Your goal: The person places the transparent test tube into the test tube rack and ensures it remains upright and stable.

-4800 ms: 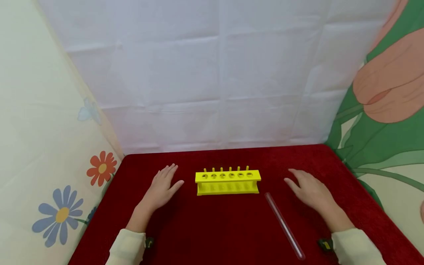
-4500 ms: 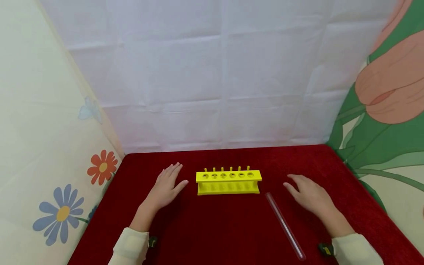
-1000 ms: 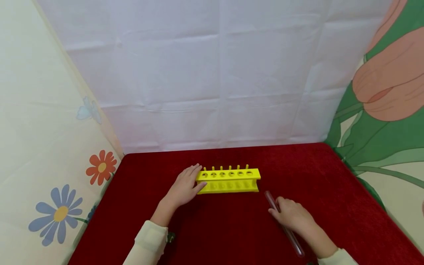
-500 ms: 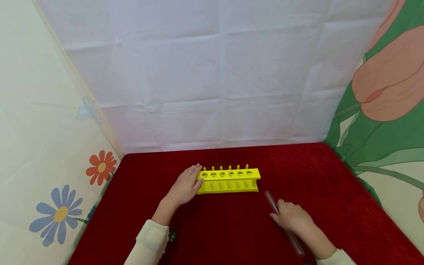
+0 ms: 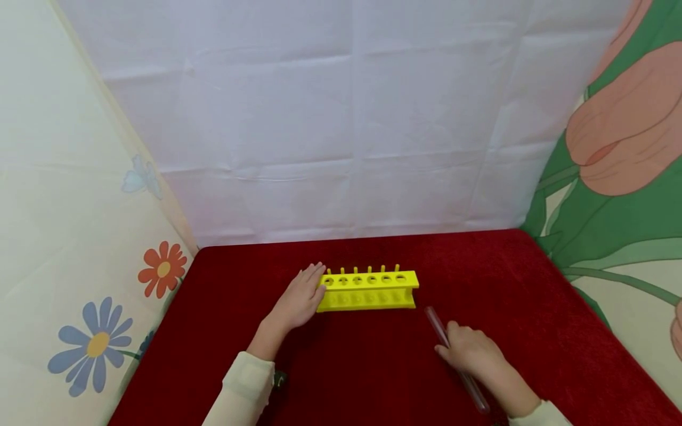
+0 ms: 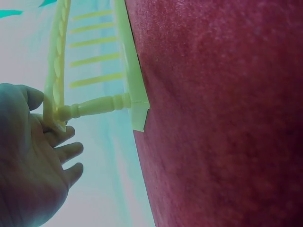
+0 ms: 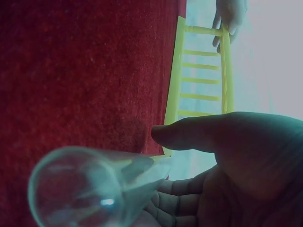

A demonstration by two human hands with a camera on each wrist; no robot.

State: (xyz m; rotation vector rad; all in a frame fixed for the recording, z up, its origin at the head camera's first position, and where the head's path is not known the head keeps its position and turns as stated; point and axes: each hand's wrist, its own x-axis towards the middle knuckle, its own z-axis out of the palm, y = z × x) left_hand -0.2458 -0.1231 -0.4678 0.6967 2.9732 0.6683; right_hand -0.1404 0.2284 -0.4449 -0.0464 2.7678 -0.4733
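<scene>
Right hand (image 5: 471,352): fingers curled around clear test tube (image 5: 438,325), lying near right on red table (image 5: 533,284) | left hand (image 5: 298,299): fingers straight, together, touching left end of yellow rack (image 5: 367,290), mid-table | open cloth beyond rack to far edge.

One yellow rack (image 5: 366,291) with six holes, one clear test tube (image 5: 438,325), two hands, one red desk (image 5: 373,367).
</scene>
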